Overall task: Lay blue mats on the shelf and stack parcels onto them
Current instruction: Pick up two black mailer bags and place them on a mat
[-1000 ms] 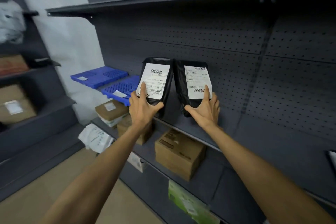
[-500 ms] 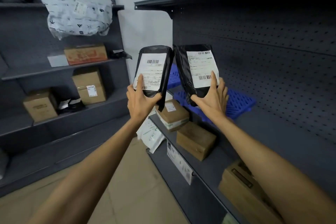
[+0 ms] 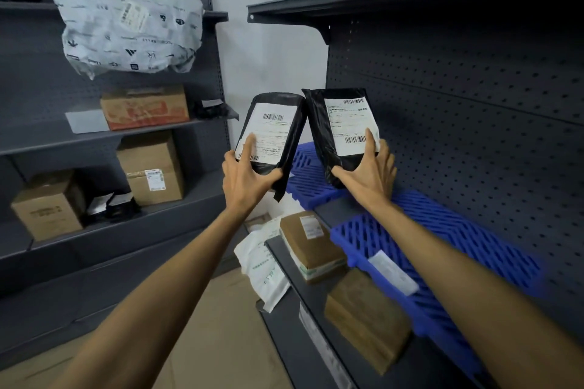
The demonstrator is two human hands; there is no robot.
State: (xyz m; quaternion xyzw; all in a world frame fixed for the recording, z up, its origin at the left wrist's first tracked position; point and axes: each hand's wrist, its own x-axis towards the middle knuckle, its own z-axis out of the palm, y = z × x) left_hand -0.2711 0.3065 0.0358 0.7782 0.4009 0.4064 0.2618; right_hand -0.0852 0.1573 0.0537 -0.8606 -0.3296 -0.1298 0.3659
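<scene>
Two black parcels held upright in front of the shelf [image 3: 339, 207], above the blue mats. Our left hand [image 3: 245, 180] grasps the lower end of the left parcel [image 3: 275, 126], with one finger laid on its white label and the thumb hooked at the bottom edge. Our right hand [image 3: 369, 177] grasps the lower end of the right parcel [image 3: 343, 129] in the same way. Both parcels are in the air and rest on nothing. Their upper corners lean together and appear to touch.

The far mat [image 3: 308, 181] and the near mat [image 3: 442, 249] already lie on the shelf with a strip of grey board between them. The near mat carries a white slip. Cardboard boxes [image 3: 311, 246] sit on the shelf below.

We judge each parcel to be light, since one hand holds it upright by one end. The black wrapping looks like thin, glossy film, so we expect it to be soft, somewhat slippery and inclined to sag if pinched at a corner. The paper label should give the finger better friction than the film. A grip across the lower end, as shown, or along both long edges, should serve best when we tip each parcel flat onto a mat. Nothing visible suggests that the contents are fragile, though they are hidden.
</scene>
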